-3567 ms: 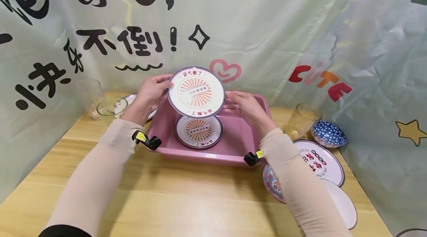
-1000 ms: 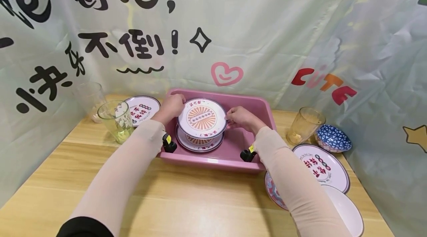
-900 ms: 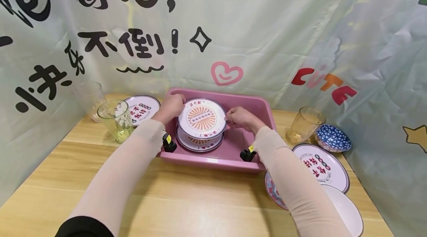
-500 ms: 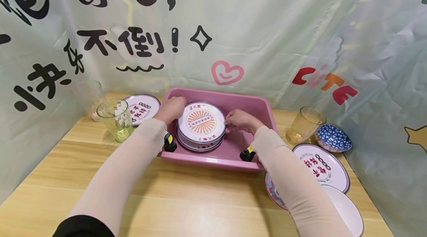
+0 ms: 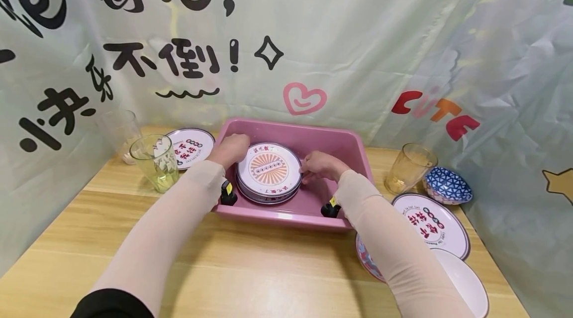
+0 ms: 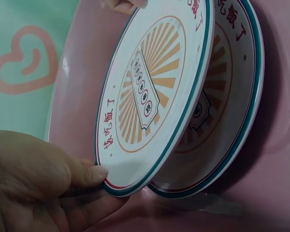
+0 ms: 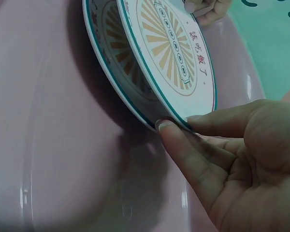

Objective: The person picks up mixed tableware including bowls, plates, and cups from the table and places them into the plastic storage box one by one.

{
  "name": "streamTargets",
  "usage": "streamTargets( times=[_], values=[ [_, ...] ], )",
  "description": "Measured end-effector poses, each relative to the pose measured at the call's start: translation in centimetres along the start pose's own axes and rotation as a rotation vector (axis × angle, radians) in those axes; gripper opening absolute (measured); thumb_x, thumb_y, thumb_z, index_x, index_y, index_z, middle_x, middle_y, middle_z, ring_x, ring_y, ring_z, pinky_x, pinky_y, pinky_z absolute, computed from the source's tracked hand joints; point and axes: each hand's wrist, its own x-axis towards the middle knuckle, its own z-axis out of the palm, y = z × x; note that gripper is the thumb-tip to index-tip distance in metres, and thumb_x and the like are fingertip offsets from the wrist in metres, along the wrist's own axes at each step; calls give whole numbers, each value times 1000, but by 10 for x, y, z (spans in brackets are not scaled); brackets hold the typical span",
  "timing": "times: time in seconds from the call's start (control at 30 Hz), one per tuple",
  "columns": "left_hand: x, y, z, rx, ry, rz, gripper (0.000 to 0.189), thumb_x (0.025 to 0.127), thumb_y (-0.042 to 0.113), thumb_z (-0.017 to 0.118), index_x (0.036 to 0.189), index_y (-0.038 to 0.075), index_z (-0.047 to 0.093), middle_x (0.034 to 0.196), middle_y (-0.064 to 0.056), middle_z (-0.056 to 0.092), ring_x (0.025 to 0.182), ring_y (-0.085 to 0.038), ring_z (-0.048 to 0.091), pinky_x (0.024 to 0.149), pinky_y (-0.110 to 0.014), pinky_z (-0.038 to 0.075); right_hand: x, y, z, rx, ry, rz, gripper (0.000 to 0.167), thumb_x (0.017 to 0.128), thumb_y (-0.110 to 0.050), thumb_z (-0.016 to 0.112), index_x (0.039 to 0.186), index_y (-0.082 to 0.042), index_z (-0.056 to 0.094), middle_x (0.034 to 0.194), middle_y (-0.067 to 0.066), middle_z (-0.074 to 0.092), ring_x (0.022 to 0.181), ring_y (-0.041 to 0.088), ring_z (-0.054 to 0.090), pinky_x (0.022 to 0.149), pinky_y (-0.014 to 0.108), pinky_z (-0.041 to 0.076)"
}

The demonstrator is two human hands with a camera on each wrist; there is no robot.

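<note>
My left hand (image 5: pixel 232 150) pinches the left edge of a white plate (image 5: pixel 269 169) with an orange sunburst and a dark rim. Thumb on top and fingers beneath show in the left wrist view. Opposite it, my right hand (image 5: pixel 323 165) pinches the right edge, its thumb on the rim and a fingertip below, between the two plates. A matching plate (image 6: pixel 217 159) lies right under the held one in the pink basin (image 5: pixel 286 217); a narrow gap shows between them in both wrist views. Most of the lower plate's face is hidden.
Left of the basin are a plate with red characters (image 5: pixel 191 145), a green glass (image 5: pixel 156 161) and a clear glass (image 5: pixel 122 134). On the right stand an amber glass (image 5: pixel 409 168), a blue patterned bowl (image 5: pixel 447 186), another plate (image 5: pixel 434 223), a white dish (image 5: pixel 463 280) and a red-blue patterned dish (image 5: pixel 368 258).
Both hands have lowered the held plate from above the basin down into it, close over the lower plate, which it now mostly covers.
</note>
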Motion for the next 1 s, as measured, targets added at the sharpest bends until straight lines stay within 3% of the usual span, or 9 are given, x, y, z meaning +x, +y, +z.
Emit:
streamTargets(
  times=[0.3, 0.5, 0.8, 1.0],
  values=[
    [1, 2, 4, 44, -31, 2, 19, 85, -10, 47, 93, 0, 61, 103, -18, 62, 88, -29, 54, 74, -37, 49, 1, 2, 2, -11, -25, 21, 4, 94, 5, 55, 92, 9, 54, 74, 13, 60, 64, 20, 64, 70, 34, 60],
    [0, 3, 6, 31, -71, -44, 20, 86, -11, 46, 95, 1, 60, 100, -17, 57, 88, -28, 52, 66, -32, 47, 0, 1, 3, -29, -19, 24, 6, 94, 5, 55, 97, 11, 53, 76, 14, 60, 66, 20, 64, 72, 34, 60],
    [0, 4, 7, 4, -87, -68, 22, 87, -11, 46, 99, 1, 60, 102, -17, 56, 88, -28, 54, 58, -28, 46, -1, 0, 4, -50, -31, 10, 11, 96, 5, 54, 89, 2, 46, 76, 16, 61, 65, 21, 64, 68, 33, 60],
    [-4, 5, 6, 37, -87, -40, 25, 87, -11, 45, 100, 0, 63, 107, -18, 60, 90, -27, 56, 67, -31, 49, 0, 2, 4, -54, -16, 12, 10, 95, 6, 53, 87, 3, 49, 78, 17, 63, 67, 21, 64, 72, 36, 60]
  ],
)
